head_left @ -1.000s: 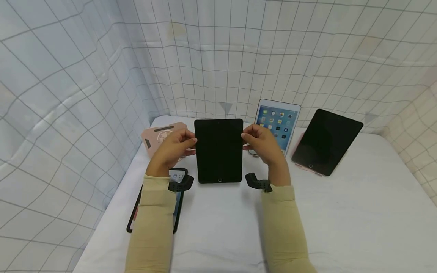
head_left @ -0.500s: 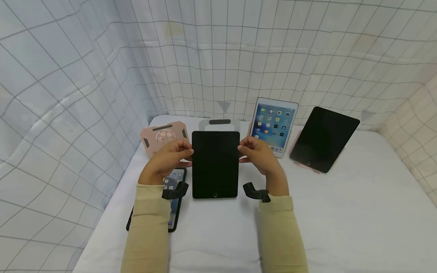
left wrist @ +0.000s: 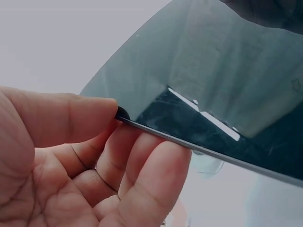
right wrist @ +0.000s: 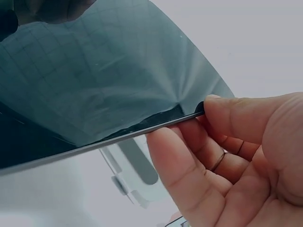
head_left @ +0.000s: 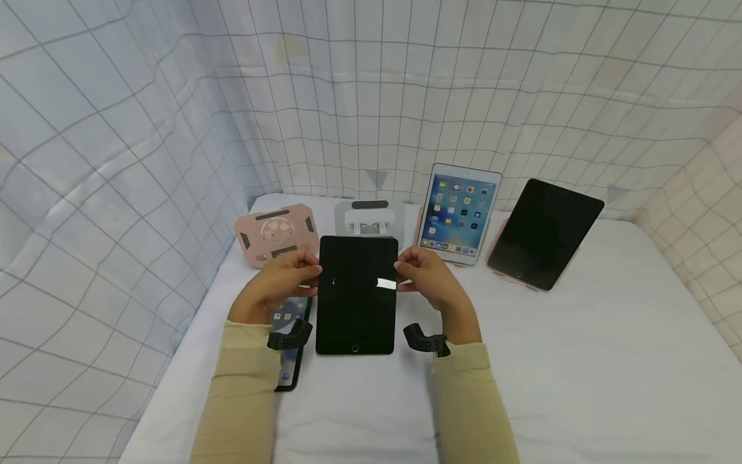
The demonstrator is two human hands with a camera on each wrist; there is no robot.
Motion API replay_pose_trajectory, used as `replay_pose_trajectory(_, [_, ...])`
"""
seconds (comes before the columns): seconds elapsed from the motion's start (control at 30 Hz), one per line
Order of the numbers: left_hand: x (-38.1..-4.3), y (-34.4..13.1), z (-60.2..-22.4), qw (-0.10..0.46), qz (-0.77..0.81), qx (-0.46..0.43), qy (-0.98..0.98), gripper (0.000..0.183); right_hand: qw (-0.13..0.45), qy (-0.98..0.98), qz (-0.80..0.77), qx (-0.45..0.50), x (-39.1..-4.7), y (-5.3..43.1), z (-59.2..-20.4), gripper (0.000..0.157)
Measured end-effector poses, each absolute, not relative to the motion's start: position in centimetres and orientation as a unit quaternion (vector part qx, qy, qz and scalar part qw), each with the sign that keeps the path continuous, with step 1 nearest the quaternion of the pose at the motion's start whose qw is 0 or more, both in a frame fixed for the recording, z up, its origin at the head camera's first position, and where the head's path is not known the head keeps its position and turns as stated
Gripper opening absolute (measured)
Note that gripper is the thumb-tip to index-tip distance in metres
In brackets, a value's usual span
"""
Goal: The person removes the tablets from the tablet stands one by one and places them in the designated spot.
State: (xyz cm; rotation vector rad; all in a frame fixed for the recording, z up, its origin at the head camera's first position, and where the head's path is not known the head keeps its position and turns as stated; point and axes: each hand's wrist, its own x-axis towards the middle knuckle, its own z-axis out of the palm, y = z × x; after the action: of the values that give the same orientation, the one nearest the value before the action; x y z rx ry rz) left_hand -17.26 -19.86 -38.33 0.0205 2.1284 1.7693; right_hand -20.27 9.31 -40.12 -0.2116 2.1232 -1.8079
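Observation:
Between both hands is a black tablet (head_left: 356,322) with a dark screen and a round home button at its near edge. My left hand (head_left: 278,283) pinches its left edge, thumb on the glass and fingers behind, as the left wrist view of the tablet (left wrist: 208,61) shows. On the other side my right hand (head_left: 431,277) pinches the right edge of the tablet (right wrist: 104,80) the same way. Just behind its top edge stands a grey tablet stand (head_left: 342,216), its lower part hidden. The tablet's screen reflects a bright strip.
Left of the stand is a pink stand (head_left: 255,235). A white tablet (head_left: 460,209) with a lit screen leans at the back right, beside another dark tablet (head_left: 545,235). Partly under my left wrist lies a black-framed tablet (head_left: 298,370). Gridded curtains (head_left: 371,96) surround the white table (head_left: 556,374).
Both hands have lowered the tablet toward me, and its top edge has come down. The grey stand behind it, hidden at first, is now in sight.

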Motion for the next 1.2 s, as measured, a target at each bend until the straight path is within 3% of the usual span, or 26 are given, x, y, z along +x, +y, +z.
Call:
replay_pose_trajectory(0.53, [-16.4, -20.3, -39.4, 0.205, 0.613, -0.019, 0.763, 0.012, 0.211, 0.742, -0.635, -0.042, -19.2, 8.6, -41.4, 0.007])
replay_pose_trajectory(1.2, [-16.2, -21.2, -41.2, 0.219, 0.591, -0.044, 0.775, 0.015, 0.22, 0.757, -0.615, -0.026, -18.3, 7.0, -42.8, 0.01])
